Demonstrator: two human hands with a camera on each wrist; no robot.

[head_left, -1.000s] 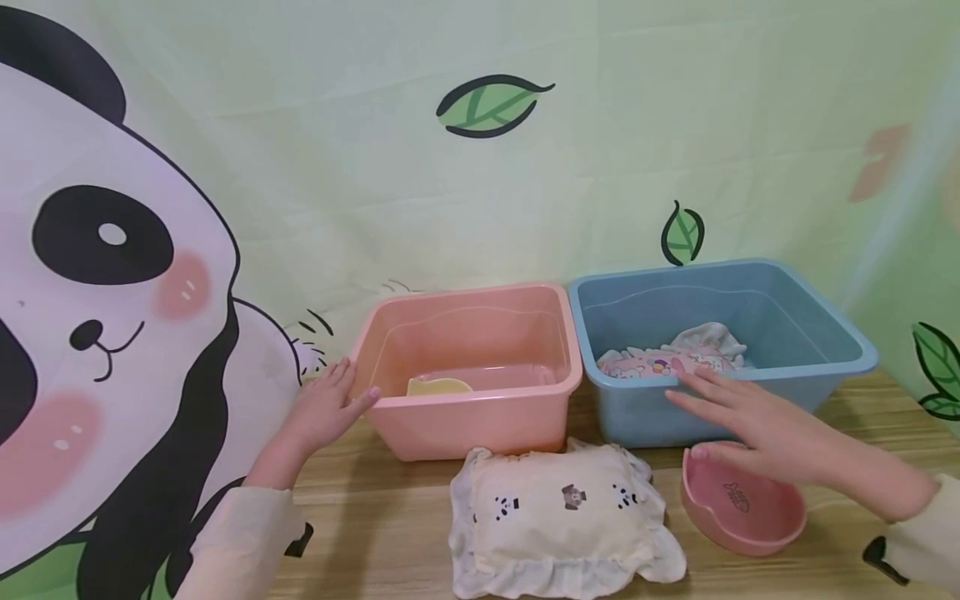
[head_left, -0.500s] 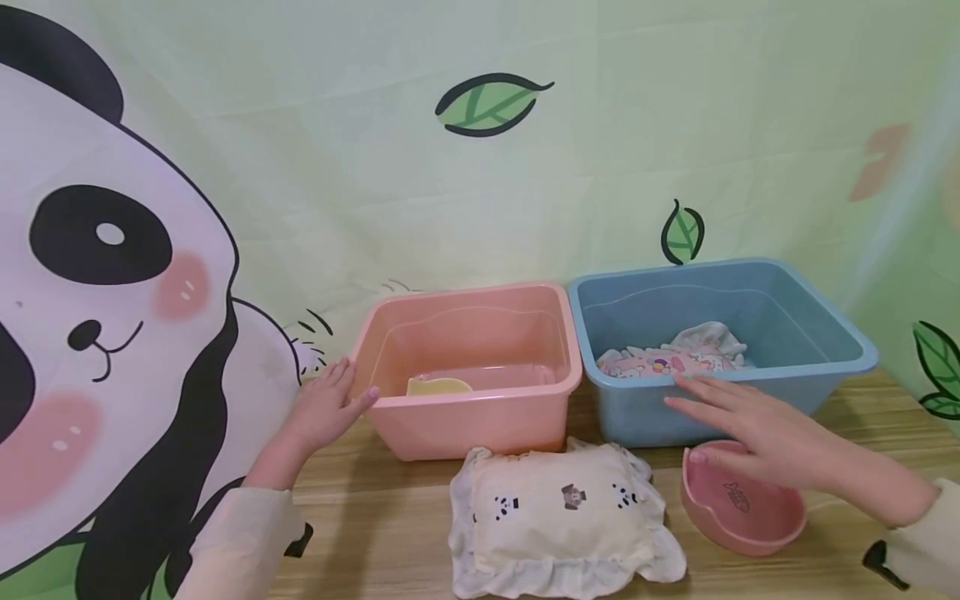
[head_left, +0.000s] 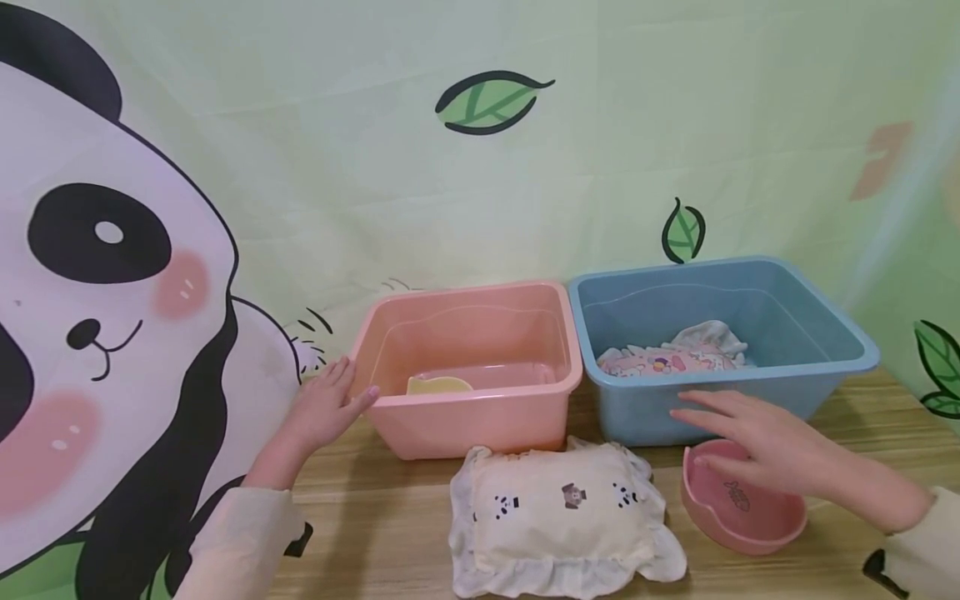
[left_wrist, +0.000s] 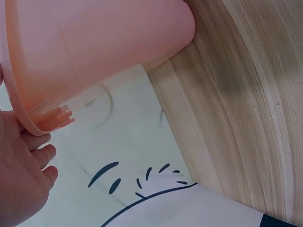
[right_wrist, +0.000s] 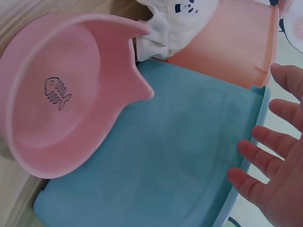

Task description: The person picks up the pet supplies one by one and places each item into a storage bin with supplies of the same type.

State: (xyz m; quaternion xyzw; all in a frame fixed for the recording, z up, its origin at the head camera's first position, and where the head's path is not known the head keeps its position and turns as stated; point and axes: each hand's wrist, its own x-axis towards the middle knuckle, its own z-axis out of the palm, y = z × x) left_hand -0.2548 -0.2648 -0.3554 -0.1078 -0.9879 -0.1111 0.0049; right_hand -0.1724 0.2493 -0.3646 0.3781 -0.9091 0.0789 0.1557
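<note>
My left hand (head_left: 322, 410) rests at the left front corner of a pink plastic basin (head_left: 472, 427), thumb near the rim and fingers along the outer left side. In the left wrist view its fingertips (left_wrist: 47, 153) show beside the rim. A yellow object (head_left: 438, 386), partly hidden by the front wall, lies inside that basin. My right hand (head_left: 768, 446) hovers with spread fingers and holds nothing. Below it is a pink cat-ear-shaped bowl (head_left: 750, 525) with a fishbone print (right_wrist: 57, 93). Behind that hand stands a blue basin (head_left: 645, 412) containing a pink printed frilled cloth item (head_left: 671, 360).
A cream frilled small pillow (head_left: 562, 517) with animal prints lies on the wood-grain table (head_left: 367, 533) before the pink basin. The two basins stand side by side against a green backdrop (head_left: 330, 150) with a large printed panda (head_left: 90, 333).
My right hand has lowered slightly and drawn back from the blue basin's front rim, closer over the bowl. The left hand and the objects have stayed where they were.
</note>
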